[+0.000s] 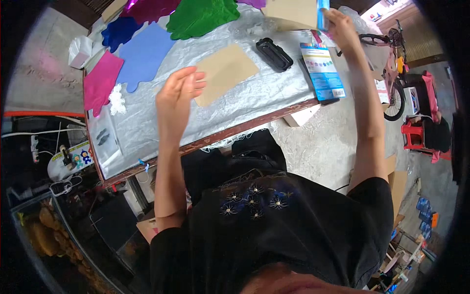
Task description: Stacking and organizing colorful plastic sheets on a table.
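My left hand [183,85] hovers by a flat tan cardboard sheet [230,71], fingers stretched out and apart, holding nothing. Off at the far right, my right hand [340,27] has its fingers closed on a blue strip-like piece [322,15], slightly smeared. Another tan card [293,13] adjoins that blue piece; whether the two are joined, I cannot tell. Between the hands lies a black oblong case [274,54]. Below my right hand, a blue and white printed package [323,72] rests at the table's right edge.
Silvery sheeting covers the table [245,105]. Flat shiny sheets in green [203,17], light blue [144,56] and pink [103,78] lie along the far left. A white lacy piece [117,100] sits near them. A bicycle [387,63] and red stool [413,134] stand at right.
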Action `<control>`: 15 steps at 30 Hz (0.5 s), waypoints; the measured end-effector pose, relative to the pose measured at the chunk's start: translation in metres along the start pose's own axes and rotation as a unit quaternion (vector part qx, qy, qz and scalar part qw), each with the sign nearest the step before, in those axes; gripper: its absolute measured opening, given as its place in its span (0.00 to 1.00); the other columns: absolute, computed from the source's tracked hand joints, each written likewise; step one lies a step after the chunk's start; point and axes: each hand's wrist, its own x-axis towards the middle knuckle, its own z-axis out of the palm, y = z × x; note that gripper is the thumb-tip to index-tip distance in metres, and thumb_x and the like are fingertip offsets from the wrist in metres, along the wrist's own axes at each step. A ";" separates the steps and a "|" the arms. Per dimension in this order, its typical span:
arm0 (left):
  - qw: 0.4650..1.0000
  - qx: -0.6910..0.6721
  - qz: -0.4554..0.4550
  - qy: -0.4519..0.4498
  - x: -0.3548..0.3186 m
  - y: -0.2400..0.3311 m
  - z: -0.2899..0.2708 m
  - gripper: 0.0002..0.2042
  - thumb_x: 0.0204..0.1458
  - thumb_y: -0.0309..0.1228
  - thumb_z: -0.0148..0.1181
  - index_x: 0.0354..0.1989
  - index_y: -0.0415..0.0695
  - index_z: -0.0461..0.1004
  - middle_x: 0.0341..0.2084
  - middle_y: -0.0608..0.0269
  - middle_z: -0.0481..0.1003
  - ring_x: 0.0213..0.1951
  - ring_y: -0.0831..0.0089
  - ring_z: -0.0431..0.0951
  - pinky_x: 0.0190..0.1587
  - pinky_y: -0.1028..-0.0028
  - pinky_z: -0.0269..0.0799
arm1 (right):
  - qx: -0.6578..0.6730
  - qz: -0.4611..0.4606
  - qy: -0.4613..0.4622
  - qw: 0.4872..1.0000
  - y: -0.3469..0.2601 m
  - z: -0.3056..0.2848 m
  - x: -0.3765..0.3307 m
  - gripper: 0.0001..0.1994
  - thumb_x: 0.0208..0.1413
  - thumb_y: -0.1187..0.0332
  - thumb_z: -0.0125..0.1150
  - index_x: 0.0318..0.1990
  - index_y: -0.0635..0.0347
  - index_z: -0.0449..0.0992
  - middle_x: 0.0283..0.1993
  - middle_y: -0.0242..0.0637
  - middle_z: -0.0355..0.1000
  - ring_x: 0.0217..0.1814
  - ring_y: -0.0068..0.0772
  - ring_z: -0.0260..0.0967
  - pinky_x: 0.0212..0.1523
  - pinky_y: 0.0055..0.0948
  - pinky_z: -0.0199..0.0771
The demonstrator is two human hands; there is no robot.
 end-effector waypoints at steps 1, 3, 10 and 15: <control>0.999 0.040 0.001 -0.009 0.006 -0.008 -0.008 0.15 0.66 0.31 0.54 0.54 0.32 0.72 0.43 0.54 0.80 0.41 0.76 0.79 0.45 0.77 0.74 | -0.008 0.003 0.011 1.000 0.026 -0.039 0.021 0.08 0.61 0.68 0.62 0.45 0.59 0.80 0.33 0.25 0.75 0.29 0.13 0.65 0.27 0.17 0.60; 0.997 0.077 0.004 -0.019 0.017 -0.021 -0.020 0.16 0.65 0.31 0.54 0.54 0.31 0.72 0.44 0.53 0.80 0.41 0.75 0.80 0.45 0.76 0.75 | 0.126 0.141 0.019 0.982 0.075 -0.091 0.057 0.10 0.62 0.70 0.60 0.45 0.65 0.81 0.34 0.34 0.78 0.31 0.24 0.74 0.33 0.24 0.73; 0.968 0.248 0.018 0.008 0.016 -0.050 -0.043 0.22 0.58 0.36 0.65 0.54 0.32 0.72 0.46 0.52 0.79 0.46 0.67 0.79 0.49 0.72 0.74 | 0.079 0.230 0.039 0.969 0.112 -0.046 0.096 0.05 0.58 0.69 0.67 0.36 0.61 0.80 0.29 0.26 0.72 0.27 0.17 0.65 0.26 0.22 0.63; 0.869 0.466 0.167 0.016 0.045 -0.067 -0.034 0.30 0.45 0.41 0.75 0.52 0.33 0.73 0.47 0.50 0.74 0.50 0.59 0.73 0.53 0.65 0.70 | 0.057 0.267 -0.146 0.951 0.136 -0.088 0.120 0.08 0.58 0.65 0.67 0.32 0.59 0.80 0.28 0.28 0.71 0.26 0.18 0.65 0.26 0.21 0.64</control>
